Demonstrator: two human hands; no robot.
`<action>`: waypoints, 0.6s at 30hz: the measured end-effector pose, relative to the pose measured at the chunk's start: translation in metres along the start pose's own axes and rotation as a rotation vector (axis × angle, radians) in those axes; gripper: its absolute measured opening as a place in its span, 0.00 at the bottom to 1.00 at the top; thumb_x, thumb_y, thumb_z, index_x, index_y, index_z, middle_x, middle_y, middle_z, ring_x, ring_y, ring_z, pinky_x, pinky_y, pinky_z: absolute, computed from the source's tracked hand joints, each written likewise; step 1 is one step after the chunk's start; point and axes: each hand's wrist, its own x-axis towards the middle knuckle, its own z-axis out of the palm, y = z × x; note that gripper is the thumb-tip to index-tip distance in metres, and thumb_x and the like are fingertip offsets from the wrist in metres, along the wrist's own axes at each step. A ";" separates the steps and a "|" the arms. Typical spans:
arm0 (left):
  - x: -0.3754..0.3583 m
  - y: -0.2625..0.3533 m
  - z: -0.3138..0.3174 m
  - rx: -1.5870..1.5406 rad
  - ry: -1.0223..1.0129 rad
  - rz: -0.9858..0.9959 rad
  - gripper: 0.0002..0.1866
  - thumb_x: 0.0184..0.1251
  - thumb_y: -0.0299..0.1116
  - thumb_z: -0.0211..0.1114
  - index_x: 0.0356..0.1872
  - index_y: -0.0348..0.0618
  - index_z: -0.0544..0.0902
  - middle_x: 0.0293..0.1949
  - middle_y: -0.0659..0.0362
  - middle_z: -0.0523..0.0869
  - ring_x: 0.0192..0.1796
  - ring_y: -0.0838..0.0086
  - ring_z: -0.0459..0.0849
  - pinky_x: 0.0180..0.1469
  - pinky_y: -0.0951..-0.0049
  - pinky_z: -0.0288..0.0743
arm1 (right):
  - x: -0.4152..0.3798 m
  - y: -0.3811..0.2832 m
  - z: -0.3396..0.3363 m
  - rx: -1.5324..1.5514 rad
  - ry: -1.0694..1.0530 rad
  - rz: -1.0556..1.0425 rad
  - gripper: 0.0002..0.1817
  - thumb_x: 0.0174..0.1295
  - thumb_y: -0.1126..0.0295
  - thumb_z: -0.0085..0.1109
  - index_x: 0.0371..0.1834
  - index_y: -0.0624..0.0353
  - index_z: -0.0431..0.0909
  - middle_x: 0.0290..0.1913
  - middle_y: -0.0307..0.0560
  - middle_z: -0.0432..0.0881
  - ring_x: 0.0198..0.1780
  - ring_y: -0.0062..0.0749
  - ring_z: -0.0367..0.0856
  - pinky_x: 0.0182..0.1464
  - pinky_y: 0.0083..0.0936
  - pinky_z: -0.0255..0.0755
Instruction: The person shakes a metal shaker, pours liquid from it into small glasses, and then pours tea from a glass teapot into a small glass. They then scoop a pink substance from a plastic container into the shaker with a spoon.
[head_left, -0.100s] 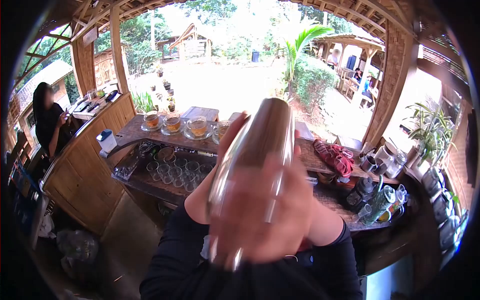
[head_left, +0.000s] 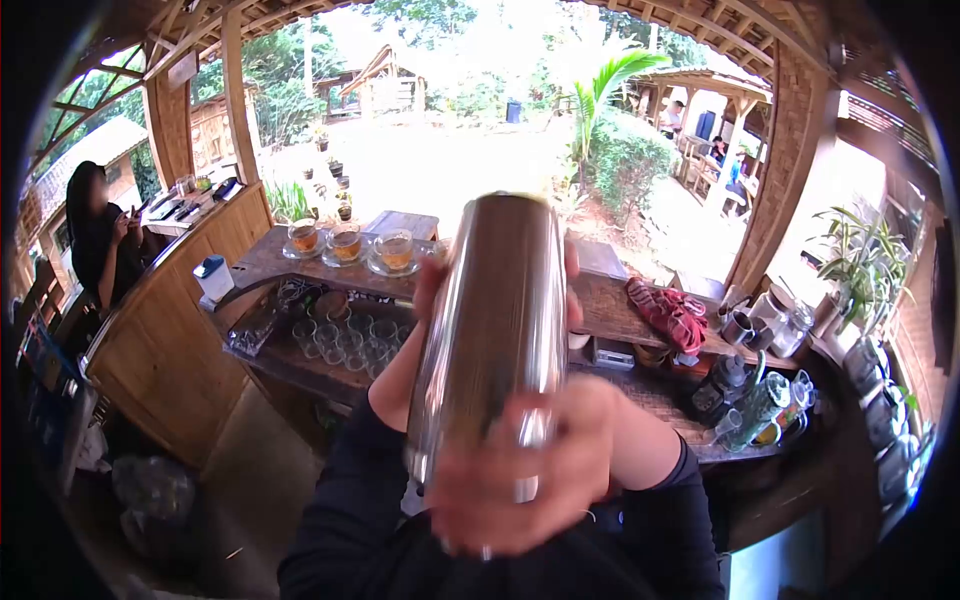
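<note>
A shiny metal cocktail shaker (head_left: 495, 300) is held up in front of my chest, its flat end pointing away and upward. My right hand (head_left: 530, 470) is closed around its near, lower end; motion blurs the fingers. My left hand (head_left: 430, 290) grips the far part from behind, with fingertips showing past the right side and the palm hidden by the metal. Beyond the shaker, glass cups of amber drink (head_left: 396, 252) on saucers stand along the wooden counter (head_left: 262, 258).
Several empty glasses (head_left: 350, 345) sit on the lower shelf at left. A red cloth (head_left: 668, 315) lies on the counter at right, near jars (head_left: 782, 320) and a dark grinder-like jar (head_left: 722, 385). A person in black (head_left: 95, 240) is at the left behind a wooden partition (head_left: 170, 340).
The shaker's far end has swung a little left, and my right hand has moved slightly down and toward me. Both hands keep hold. The person at left has raised a hand slightly.
</note>
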 end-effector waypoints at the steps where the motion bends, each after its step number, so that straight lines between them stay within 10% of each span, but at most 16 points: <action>1: -0.005 0.002 0.003 -0.103 0.275 0.024 0.40 0.65 0.58 0.57 0.69 0.40 0.58 0.61 0.40 0.67 0.61 0.48 0.73 0.54 0.52 0.78 | -0.008 0.010 0.001 -0.003 -0.028 0.089 0.13 0.48 0.64 0.66 0.39 0.46 0.82 0.45 0.42 0.81 0.51 0.39 0.80 0.54 0.49 0.72; 4: -0.021 -0.007 -0.038 -0.121 0.824 0.189 0.37 0.66 0.55 0.56 0.67 0.39 0.62 0.59 0.42 0.70 0.60 0.53 0.74 0.56 0.56 0.77 | -0.043 0.038 0.014 0.109 -0.034 0.280 0.17 0.42 0.66 0.70 0.38 0.50 0.82 0.44 0.48 0.80 0.48 0.39 0.81 0.53 0.45 0.72; 6: -0.019 -0.021 -0.045 -0.071 0.941 0.247 0.36 0.66 0.54 0.57 0.67 0.39 0.63 0.59 0.43 0.70 0.61 0.54 0.74 0.56 0.57 0.77 | -0.044 0.042 0.020 0.156 0.201 1.053 0.26 0.44 0.54 0.68 0.45 0.59 0.80 0.47 0.56 0.79 0.47 0.50 0.80 0.50 0.41 0.74; 9: 0.006 -0.020 0.003 -0.067 0.673 0.023 0.35 0.65 0.53 0.58 0.66 0.39 0.64 0.59 0.45 0.71 0.61 0.56 0.74 0.58 0.58 0.76 | -0.019 0.010 -0.034 0.036 -0.114 0.424 0.28 0.44 0.53 0.70 0.45 0.63 0.81 0.51 0.53 0.79 0.49 0.39 0.79 0.49 0.32 0.75; 12: 0.026 -0.050 -0.008 0.006 -0.152 0.158 0.42 0.55 0.46 0.73 0.65 0.37 0.62 0.66 0.38 0.59 0.61 0.40 0.71 0.60 0.46 0.73 | -0.069 -0.006 0.020 0.069 0.321 -0.440 0.07 0.55 0.72 0.57 0.36 0.56 0.80 0.43 0.41 0.82 0.44 0.22 0.82 0.46 0.33 0.77; 13: 0.019 -0.050 -0.017 -0.025 0.087 0.135 0.40 0.58 0.47 0.70 0.65 0.37 0.63 0.64 0.40 0.63 0.62 0.43 0.70 0.61 0.49 0.74 | -0.066 -0.001 -0.003 0.063 0.309 -0.438 0.07 0.55 0.72 0.57 0.36 0.56 0.80 0.43 0.41 0.82 0.44 0.22 0.82 0.46 0.33 0.77; 15: 0.014 -0.048 -0.023 -0.104 0.589 0.068 0.33 0.64 0.47 0.63 0.64 0.39 0.65 0.55 0.47 0.72 0.63 0.55 0.70 0.60 0.58 0.75 | -0.054 0.014 -0.067 0.182 -0.258 0.341 0.14 0.49 0.67 0.61 0.39 0.60 0.79 0.48 0.50 0.80 0.46 0.44 0.81 0.49 0.39 0.75; 16: 0.017 -0.057 -0.042 -0.128 0.595 0.054 0.33 0.64 0.47 0.63 0.64 0.39 0.65 0.55 0.47 0.72 0.63 0.55 0.70 0.60 0.58 0.75 | -0.073 0.039 -0.066 0.027 -0.154 0.345 0.18 0.46 0.64 0.64 0.40 0.61 0.79 0.49 0.53 0.79 0.43 0.51 0.81 0.48 0.40 0.75; 18: 0.023 -0.086 -0.095 0.041 1.221 0.121 0.29 0.72 0.53 0.44 0.58 0.38 0.71 0.55 0.50 0.78 0.55 0.64 0.80 0.57 0.61 0.77 | -0.085 0.043 -0.064 0.028 0.065 1.117 0.28 0.38 0.65 0.69 0.48 0.61 0.77 0.50 0.55 0.78 0.49 0.51 0.79 0.49 0.39 0.73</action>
